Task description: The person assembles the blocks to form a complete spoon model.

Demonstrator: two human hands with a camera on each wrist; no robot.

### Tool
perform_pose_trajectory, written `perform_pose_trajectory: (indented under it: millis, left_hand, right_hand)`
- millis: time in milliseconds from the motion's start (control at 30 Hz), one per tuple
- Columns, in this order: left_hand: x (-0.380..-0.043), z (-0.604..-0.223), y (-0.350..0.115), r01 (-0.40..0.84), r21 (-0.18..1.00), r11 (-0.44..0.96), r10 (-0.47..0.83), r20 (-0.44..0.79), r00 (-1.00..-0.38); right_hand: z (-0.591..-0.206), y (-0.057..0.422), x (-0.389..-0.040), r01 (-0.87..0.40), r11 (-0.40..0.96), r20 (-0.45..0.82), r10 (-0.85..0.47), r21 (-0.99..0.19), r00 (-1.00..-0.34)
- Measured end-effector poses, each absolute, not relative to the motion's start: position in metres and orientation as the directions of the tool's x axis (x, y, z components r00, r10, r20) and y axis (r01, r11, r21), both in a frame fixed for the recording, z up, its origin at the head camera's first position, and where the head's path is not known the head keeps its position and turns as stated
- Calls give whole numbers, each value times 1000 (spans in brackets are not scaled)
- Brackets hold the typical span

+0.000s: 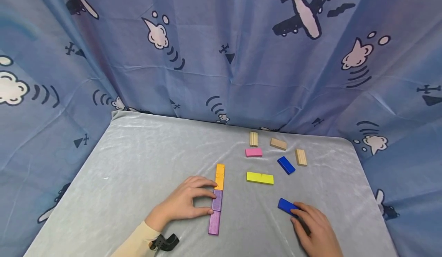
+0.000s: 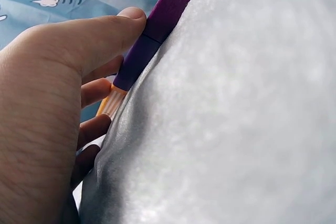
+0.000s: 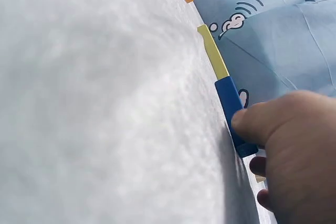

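A straight row on the cloth is made of an orange block point(image 1: 220, 177), a violet block point(image 1: 216, 200) and a lighter purple block point(image 1: 214, 223). My left hand point(image 1: 189, 200) lies along the row's left side, its fingers spread and their tips touching the blocks; the thumb point(image 2: 131, 18) is by the seam between the two purple ones. To the right, a blue block point(image 1: 287, 206) lies with its right end between the thumb and fingers of my right hand point(image 1: 315, 228), which pinches it. The same blue block point(image 3: 229, 98) shows beneath the thumb in the right wrist view.
Ahead of the right hand lie a yellow-green block point(image 1: 260, 178), another blue block point(image 1: 286, 165) and a pink block point(image 1: 253, 152). Several plain wooden blocks point(image 1: 278, 144) lie near the far edge. A blue patterned curtain point(image 1: 221, 57) hangs behind the grey cloth-covered table point(image 1: 148, 145).
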State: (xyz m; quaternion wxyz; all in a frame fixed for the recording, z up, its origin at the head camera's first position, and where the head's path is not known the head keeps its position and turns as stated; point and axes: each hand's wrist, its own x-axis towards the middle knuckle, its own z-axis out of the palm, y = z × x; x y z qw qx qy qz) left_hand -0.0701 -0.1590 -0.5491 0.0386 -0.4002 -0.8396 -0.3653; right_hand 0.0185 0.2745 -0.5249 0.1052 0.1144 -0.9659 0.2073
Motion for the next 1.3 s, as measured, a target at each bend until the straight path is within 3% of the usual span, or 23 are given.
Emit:
perform_pose_trajectory:
  millis: [167, 800, 1300]
  left_hand:
    - [-70, -550, -158, 705, 579, 409, 646, 361, -672]
    - [-69, -548, -158, 734, 552, 395, 642, 406, -650]
    - [-70, -548, -158, 737, 552, 391, 645, 407, -647]
  right_hand:
    - [-530, 277, 20, -286, 883, 310, -173, -371, -935]
    - [-527, 276, 17, -242, 890, 267, -143, -387, -953]
    - [-508, 257, -15, -421, 814, 366, -279, -400, -888]
